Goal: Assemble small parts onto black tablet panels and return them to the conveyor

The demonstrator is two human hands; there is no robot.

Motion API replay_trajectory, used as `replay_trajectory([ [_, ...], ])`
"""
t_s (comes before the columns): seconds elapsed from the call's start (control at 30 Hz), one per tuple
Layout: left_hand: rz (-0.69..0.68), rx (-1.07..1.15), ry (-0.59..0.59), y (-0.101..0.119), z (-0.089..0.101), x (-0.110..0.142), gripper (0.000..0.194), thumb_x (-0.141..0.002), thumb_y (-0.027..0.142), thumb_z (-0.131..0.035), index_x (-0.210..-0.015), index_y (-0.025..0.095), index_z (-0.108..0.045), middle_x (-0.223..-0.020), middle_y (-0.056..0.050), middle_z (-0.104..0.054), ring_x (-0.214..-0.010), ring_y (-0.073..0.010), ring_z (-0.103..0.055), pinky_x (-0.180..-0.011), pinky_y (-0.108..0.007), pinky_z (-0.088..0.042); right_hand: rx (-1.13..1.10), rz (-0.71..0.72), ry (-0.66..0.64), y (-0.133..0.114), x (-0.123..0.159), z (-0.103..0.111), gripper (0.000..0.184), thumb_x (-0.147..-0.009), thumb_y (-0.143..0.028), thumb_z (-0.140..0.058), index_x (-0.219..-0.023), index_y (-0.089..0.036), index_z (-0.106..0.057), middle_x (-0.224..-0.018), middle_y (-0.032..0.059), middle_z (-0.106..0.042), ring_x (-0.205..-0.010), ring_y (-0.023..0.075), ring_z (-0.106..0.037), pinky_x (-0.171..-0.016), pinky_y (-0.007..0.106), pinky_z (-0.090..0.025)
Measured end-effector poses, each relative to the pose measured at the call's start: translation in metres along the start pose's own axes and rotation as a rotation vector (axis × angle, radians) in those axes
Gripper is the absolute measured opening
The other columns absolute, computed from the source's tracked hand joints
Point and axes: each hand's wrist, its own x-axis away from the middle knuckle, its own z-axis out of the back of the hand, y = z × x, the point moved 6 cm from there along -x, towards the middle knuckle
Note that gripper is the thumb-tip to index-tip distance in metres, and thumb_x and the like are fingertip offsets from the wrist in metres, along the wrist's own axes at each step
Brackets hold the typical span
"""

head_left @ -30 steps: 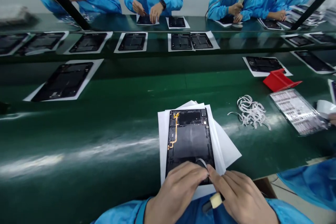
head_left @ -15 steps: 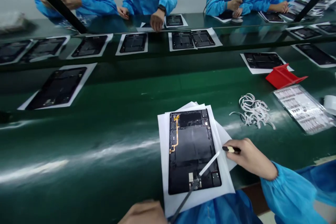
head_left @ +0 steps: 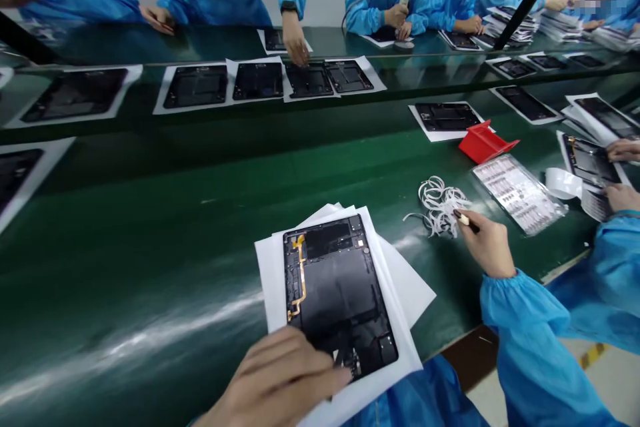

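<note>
The open tablet [head_left: 337, 280] lies on several white paper sheets [head_left: 407, 290], at the near edge of the counter [head_left: 165, 260]; probably the paper is there so that its back does not rub on the hard surface. It is slightly turned, its top pointing to about eleven o'clock, perhaps for comfort of the work. The heap of white strips [head_left: 440, 200] is at two o'clock from the tablet, within easy reach of the right side.

The right hand [head_left: 485, 241] is stretched out to this heap, its grip pinching a small cream-and-black tool [head_left: 464, 219]; if the tip touches the strips, I cannot tell. The left hand [head_left: 285, 377] is at seven o'clock, over the tablet's lower corner, back upward and fingers bent. It is blurred, so I cannot tell whether its grip holds something.
</note>
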Motion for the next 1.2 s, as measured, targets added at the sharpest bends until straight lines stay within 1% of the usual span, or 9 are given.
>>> replay_trajectory([
  [0.07, -0.009, -0.070, 0.119, -0.014, 0.010, -0.011, 0.034, -0.086, 0.004, -0.058, -0.112, 0.024, -0.066, -0.089, -0.005, -0.069, -0.074, -0.0169, -0.065, -0.067, -0.029, -0.055, 0.120, 0.007, 0.020, 0.010, 0.005, 0.004, 0.034, -0.086, -0.036, -0.053, -0.100, -0.013, -0.074, -0.080, 0.0128, -0.075, -0.064, 0.0248, -0.069, -0.060, 0.032, -0.050],
  [0.13, 0.027, -0.069, 0.212, -0.030, 0.015, -0.021, 0.027, -0.085, 0.005, -0.063, -0.103, 0.023, -0.069, -0.090, -0.005, -0.067, -0.077, -0.0154, -0.064, -0.065, -0.026, -0.053, 0.180, -0.003, 0.094, 0.007, 0.017, 0.009, 0.033, -0.087, -0.036, -0.055, -0.103, -0.014, -0.073, -0.077, 0.0111, -0.075, -0.061, 0.0242, -0.069, -0.058, 0.031, -0.050],
  [0.23, 0.125, -0.012, 0.252, -0.061, 0.015, -0.039, 0.007, -0.084, 0.016, -0.069, -0.087, 0.021, -0.072, -0.091, -0.005, -0.066, -0.083, -0.0157, -0.065, -0.073, -0.027, -0.053, 0.132, 0.043, 0.143, -0.028, 0.044, 0.004, 0.027, -0.088, -0.030, -0.056, -0.106, -0.017, -0.071, -0.081, 0.0085, -0.075, -0.068, 0.0233, -0.071, -0.062, 0.030, -0.053],
  [0.27, 0.166, 0.006, 0.244, -0.073, 0.014, -0.045, 0.002, -0.083, 0.020, -0.070, -0.082, 0.020, -0.072, -0.091, -0.005, -0.066, -0.084, -0.0164, -0.065, -0.076, -0.029, -0.053, 0.063, 0.097, 0.100, -0.048, 0.055, -0.004, 0.024, -0.089, -0.027, -0.055, -0.105, -0.018, -0.070, -0.088, 0.0080, -0.075, -0.074, 0.0227, -0.072, -0.067, 0.030, -0.055],
  [0.37, 0.274, 0.042, 0.196, -0.103, 0.009, -0.054, 0.012, -0.082, 0.028, -0.072, -0.075, 0.018, -0.071, -0.093, -0.007, -0.067, -0.087, -0.0186, -0.065, -0.083, -0.034, -0.051, -0.230, 0.411, -0.241, -0.116, 0.091, -0.042, 0.028, -0.092, -0.015, -0.044, -0.107, -0.019, -0.067, -0.095, 0.0062, -0.075, -0.080, 0.0173, -0.072, -0.071, 0.026, -0.058],
  [0.47, 0.332, 0.017, 0.157, -0.117, 0.003, -0.055, 0.011, -0.082, 0.027, -0.072, -0.076, 0.018, -0.070, -0.097, -0.006, -0.067, -0.093, -0.0201, -0.063, -0.088, -0.037, -0.048, -0.308, 0.587, -0.371, -0.152, 0.116, -0.065, 0.040, -0.090, -0.006, -0.039, -0.124, -0.014, -0.058, -0.113, 0.0099, -0.071, -0.099, 0.0176, -0.069, -0.080, 0.029, -0.060],
  [0.57, 0.373, -0.037, 0.131, -0.120, -0.003, -0.053, 0.008, -0.082, 0.024, -0.071, -0.077, 0.019, -0.068, -0.102, -0.006, -0.067, -0.099, -0.0210, -0.060, -0.093, -0.039, -0.044, -0.282, 0.610, -0.418, -0.154, 0.122, -0.075, 0.049, -0.087, -0.003, -0.037, -0.132, -0.013, -0.053, -0.121, 0.0115, -0.067, -0.105, 0.0174, -0.068, -0.080, 0.029, -0.060],
  [0.73, 0.422, -0.117, 0.081, -0.121, -0.008, -0.052, 0.007, -0.084, 0.023, -0.070, -0.079, 0.020, -0.066, -0.109, -0.004, -0.065, -0.105, -0.0219, -0.058, -0.096, -0.042, -0.039, -0.288, 0.584, -0.481, -0.146, 0.122, -0.076, 0.055, -0.083, 0.000, -0.036, -0.134, -0.012, -0.050, -0.127, 0.0126, -0.063, -0.110, 0.0183, -0.065, -0.083, 0.030, -0.060],
  [1.2, 0.376, -0.196, 0.065, -0.121, -0.012, -0.050, 0.009, -0.088, 0.026, -0.065, -0.082, 0.021, -0.064, -0.111, -0.003, -0.064, -0.109, -0.0223, -0.055, -0.095, -0.039, -0.038, -0.350, 0.575, -0.449, -0.152, 0.118, -0.070, 0.053, -0.089, -0.004, -0.035, -0.140, -0.015, -0.045, -0.125, 0.0111, -0.065, -0.113, 0.0183, -0.064, -0.084, 0.030, -0.060],
])
